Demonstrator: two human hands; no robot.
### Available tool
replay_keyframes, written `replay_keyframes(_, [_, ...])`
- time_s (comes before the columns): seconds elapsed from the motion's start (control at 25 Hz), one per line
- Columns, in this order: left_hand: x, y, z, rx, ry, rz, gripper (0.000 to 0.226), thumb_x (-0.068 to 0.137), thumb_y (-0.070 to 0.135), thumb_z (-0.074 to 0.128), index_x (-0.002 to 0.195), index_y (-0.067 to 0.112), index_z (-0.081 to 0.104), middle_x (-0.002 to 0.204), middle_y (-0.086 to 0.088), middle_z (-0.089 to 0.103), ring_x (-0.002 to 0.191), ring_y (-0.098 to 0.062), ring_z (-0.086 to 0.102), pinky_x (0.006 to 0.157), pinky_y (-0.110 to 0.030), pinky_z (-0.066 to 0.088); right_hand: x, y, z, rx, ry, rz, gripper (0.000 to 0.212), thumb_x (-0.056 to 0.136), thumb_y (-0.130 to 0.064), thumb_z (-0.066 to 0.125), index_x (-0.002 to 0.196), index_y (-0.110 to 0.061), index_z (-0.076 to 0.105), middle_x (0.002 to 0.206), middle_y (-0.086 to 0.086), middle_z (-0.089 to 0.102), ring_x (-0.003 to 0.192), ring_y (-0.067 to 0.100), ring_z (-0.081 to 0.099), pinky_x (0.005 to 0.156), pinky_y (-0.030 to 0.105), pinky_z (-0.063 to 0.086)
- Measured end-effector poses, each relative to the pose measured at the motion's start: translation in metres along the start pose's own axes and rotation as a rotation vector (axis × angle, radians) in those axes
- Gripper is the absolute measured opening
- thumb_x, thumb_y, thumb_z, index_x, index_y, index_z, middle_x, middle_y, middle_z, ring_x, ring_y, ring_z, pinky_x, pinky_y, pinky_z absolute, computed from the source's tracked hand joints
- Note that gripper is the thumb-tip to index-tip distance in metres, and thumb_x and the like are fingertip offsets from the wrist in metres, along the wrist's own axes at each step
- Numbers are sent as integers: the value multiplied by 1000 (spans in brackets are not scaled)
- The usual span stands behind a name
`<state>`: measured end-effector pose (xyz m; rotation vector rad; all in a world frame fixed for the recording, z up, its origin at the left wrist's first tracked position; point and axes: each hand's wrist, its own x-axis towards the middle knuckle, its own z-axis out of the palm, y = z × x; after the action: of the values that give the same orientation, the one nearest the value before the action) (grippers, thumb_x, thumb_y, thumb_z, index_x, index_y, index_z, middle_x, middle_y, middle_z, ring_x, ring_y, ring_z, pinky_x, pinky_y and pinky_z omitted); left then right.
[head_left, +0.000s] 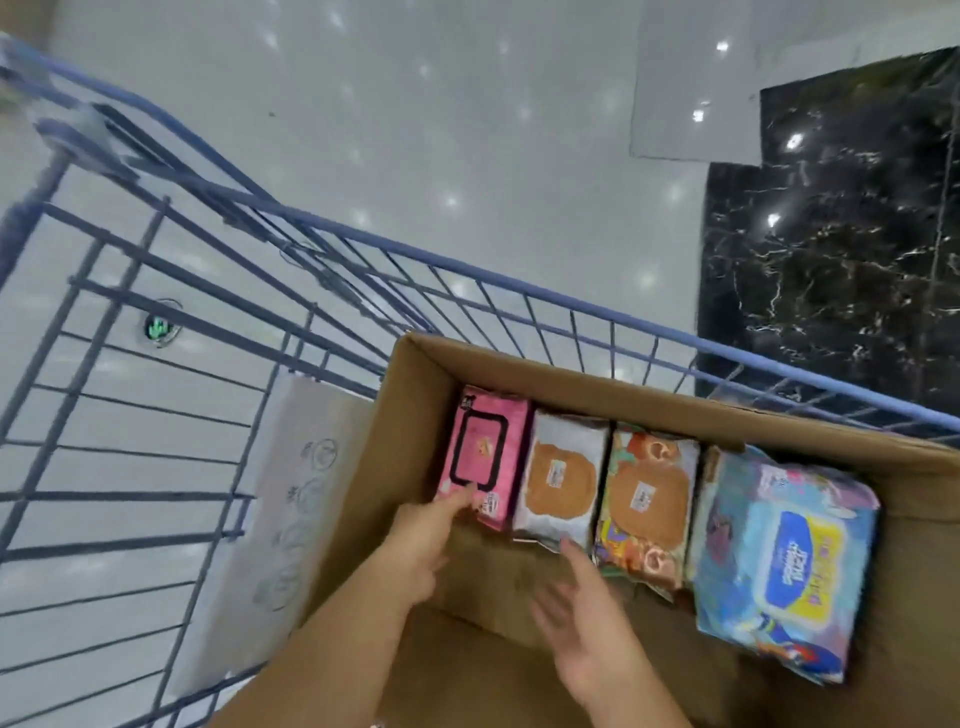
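Pink pack (480, 457) is lying at the extended fingers (460, 503) of your left hand (423, 540), touching them at its near edge | your right hand (582, 634) is hovering empty, fingers spread wide, just short of the white pack (561, 478).

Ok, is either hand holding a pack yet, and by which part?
Nothing is held. The left hand only touches the pink pack at its near end; the right hand is open near the white pack.

Cardboard box (571, 384) sits in blue wire cart (467, 260). Left hand (422, 540) touches pink pack's (485, 452) near end; right hand (582, 629), fingers spread, hovers near white pack (563, 467).
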<state>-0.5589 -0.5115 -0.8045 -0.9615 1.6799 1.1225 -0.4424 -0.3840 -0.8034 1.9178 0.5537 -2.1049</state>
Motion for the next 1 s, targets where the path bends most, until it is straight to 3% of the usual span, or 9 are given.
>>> replay_keyframes(0.12, [40,-8,18,-265,-99,-79,32,90,35,75,116,17,67,106,-11,72,97,-24,66,79,-35,53,32,-4,22,273,3,19,17,94,-24,69,107,-14,63,109,11,57,112,25,53,112,39,41])
replay_keyframes(0.28, [64,-18,33,-672,-117,-103,30,95,22,71,122,10,68,107,-18,78,101,-31,72,95,-46,57,59,1,37,431,55,-15,22,91,-31,71,107,-16,69,108,8,65,97,21,60,95,35,47])
replay_keyframes(0.36, [62,-18,33,-732,-125,-111,36,91,21,75,124,10,67,109,-13,78,97,-25,72,89,-36,55,68,4,38,412,82,-28,27,87,-38,74,110,-23,70,108,5,66,96,19,59,86,32,46])
replay_keyframes(0.44, [61,-19,28,-727,-125,-100,49,81,23,81,127,11,67,116,-10,76,97,-19,67,78,-26,49,71,8,36,406,82,-51,26,86,-38,75,108,-24,70,108,4,66,94,18,58,79,29,46])
replay_keyframes(0.52, [60,-22,21,-689,-128,-100,55,73,27,83,123,11,69,114,-8,76,101,-17,66,83,-27,49,69,12,34,388,95,-76,22,89,-36,73,106,-24,69,104,4,68,90,17,60,76,27,46])
replay_keyframes(0.64, [52,-26,19,-674,-161,-97,56,72,31,82,122,12,68,114,-15,77,111,-28,69,102,-42,53,59,15,31,359,94,-75,21,90,-35,70,104,-20,68,94,6,69,83,17,61,73,27,46])
replay_keyframes(0.72, [47,-26,22,-711,-178,-47,56,71,28,81,123,11,67,112,-18,78,111,-34,71,103,-52,53,53,24,24,337,107,-43,24,89,-36,70,101,-16,67,92,8,68,81,19,61,73,28,46])
replay_keyframes(0.88, [29,-28,16,-576,-110,17,45,76,29,83,116,14,70,98,-12,81,100,-28,74,89,-45,58,41,44,4,322,119,43,27,88,-35,71,102,-13,67,95,13,71,82,28,64,72,36,50])
replay_keyframes(1.0, [1,-33,-4,-456,-36,93,33,83,22,82,114,17,72,92,-5,82,86,-20,78,75,-36,57,32,39,-10,239,60,-15,26,91,-28,68,111,-11,69,99,14,76,86,30,69,73,39,57])
